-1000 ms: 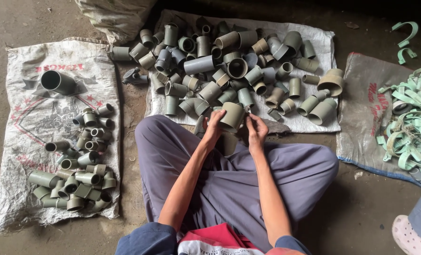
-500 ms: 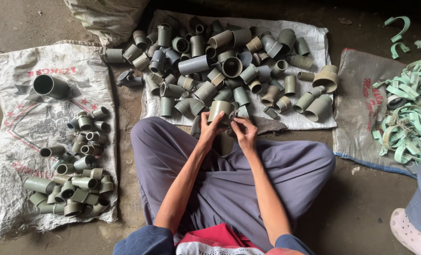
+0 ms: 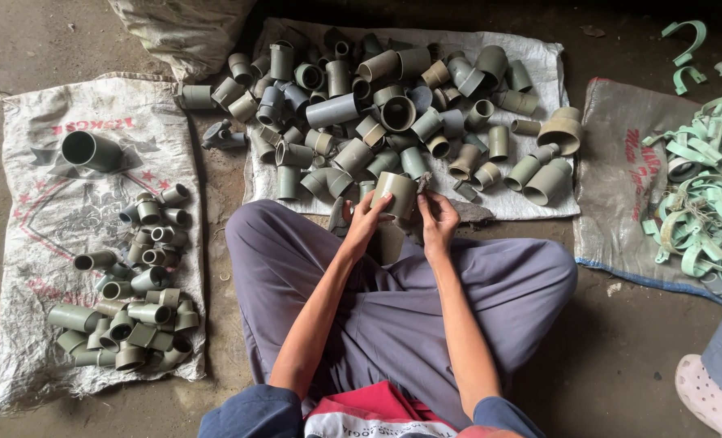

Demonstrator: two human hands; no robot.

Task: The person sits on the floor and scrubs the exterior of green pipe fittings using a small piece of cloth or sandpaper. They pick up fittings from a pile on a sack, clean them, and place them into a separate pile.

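While a short grey-green pipe coupling (image 3: pixel 396 195) is held up at the near edge of the heap, it is gripped by the left hand (image 3: pixel 366 221), fingers clamped round its smooth plastic wall; the right hand (image 3: pixel 437 217) is pinched shut on a small dark blade (image 3: pixel 423 183) set against the rim. Trimming of the edge appears to be in hand, so a steady turn of the piece is judged necessary. Dull, cylindrical fittings (image 3: pixel 393 105) are piled on a woven white sack (image 3: pixel 539 57); smaller ones (image 3: pixel 146 268) lie on another sack (image 3: pixel 28 203) on the concrete floor (image 3: pixel 20 40).

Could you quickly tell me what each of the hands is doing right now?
Left hand: closed on a grey-green pipe fitting.
Right hand: closed around a small dark tool at the fitting.
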